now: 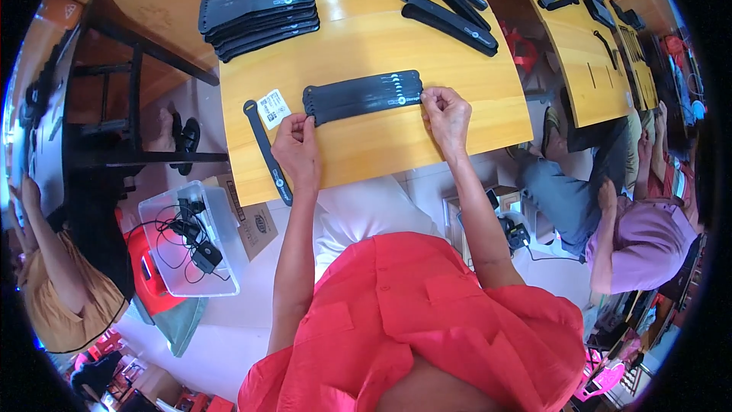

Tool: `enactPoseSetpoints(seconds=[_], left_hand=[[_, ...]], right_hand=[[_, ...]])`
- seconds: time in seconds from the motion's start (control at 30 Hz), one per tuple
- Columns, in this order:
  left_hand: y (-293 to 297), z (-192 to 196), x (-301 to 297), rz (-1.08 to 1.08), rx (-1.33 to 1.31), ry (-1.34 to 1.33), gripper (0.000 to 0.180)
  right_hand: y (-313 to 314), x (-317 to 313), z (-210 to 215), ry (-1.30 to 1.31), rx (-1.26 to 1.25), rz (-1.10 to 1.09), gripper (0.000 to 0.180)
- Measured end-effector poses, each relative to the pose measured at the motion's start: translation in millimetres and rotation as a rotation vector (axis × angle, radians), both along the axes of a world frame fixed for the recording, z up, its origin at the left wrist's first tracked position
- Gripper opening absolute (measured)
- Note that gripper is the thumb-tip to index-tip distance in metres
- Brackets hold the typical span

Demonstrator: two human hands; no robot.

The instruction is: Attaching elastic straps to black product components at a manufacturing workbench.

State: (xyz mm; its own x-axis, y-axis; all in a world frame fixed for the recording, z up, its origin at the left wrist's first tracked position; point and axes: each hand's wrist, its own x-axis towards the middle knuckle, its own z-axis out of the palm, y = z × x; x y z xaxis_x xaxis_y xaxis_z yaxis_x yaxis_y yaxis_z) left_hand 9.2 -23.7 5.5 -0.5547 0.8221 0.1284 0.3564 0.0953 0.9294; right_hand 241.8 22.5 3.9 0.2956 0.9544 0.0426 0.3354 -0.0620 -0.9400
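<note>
A row of flat black straps (358,99) with rounded ends lies side by side across the wooden table, overlapping like a fan. White print marks its right end. My left hand (296,151) pinches the left end at its lower corner, thumb and fingers together. At the opposite end, my right hand (446,116) grips the edge between thumb and bent fingers. A single black strap (267,151) with a hole near its far end lies left of my left hand. Beside it is a white printed label (274,108), partly next to the row.
Piled black strap bundles (259,15) stand at the table's far left, with more straps (450,23) at the far right. A clear plastic bin (191,244) of cables and adapters sits on the floor at left. Co-workers sit on both sides; another table (583,69) stands to the right.
</note>
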Motion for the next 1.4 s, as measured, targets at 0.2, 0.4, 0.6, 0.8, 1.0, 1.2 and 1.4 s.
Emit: enactPoseSetpoints(seconds=[0.2,0.4,0.6,0.8,1.0,1.2,1.4], left_hand=[[0,4,0,0.005,0.014,0.000,0.009],[-1,6,1,0.024,-0.059,0.018,0.012],[-1,9,3,0.017,-0.062,0.033,0.011],[1,4,2,0.029,-0.036,0.098,0.010],[0,4,2,0.019,-0.011,0.113,0.009],[-1,2,1,0.005,0.022,0.128,0.008],[-1,-1,-1,0.013,0.081,0.223,0.004]], right_hand=[[1,1,-5,-0.018,0.032,0.007,0.007],[1,1,-9,-0.029,0.042,0.000,0.007],[1,1,-6,-0.051,0.067,-0.004,0.007],[2,1,-7,-0.073,0.088,-0.013,0.006],[3,1,-7,-0.066,0.061,-0.003,0.006],[5,2,-17,-0.064,0.071,-0.011,0.004],[7,4,-13,-0.113,0.105,0.008,0.004]])
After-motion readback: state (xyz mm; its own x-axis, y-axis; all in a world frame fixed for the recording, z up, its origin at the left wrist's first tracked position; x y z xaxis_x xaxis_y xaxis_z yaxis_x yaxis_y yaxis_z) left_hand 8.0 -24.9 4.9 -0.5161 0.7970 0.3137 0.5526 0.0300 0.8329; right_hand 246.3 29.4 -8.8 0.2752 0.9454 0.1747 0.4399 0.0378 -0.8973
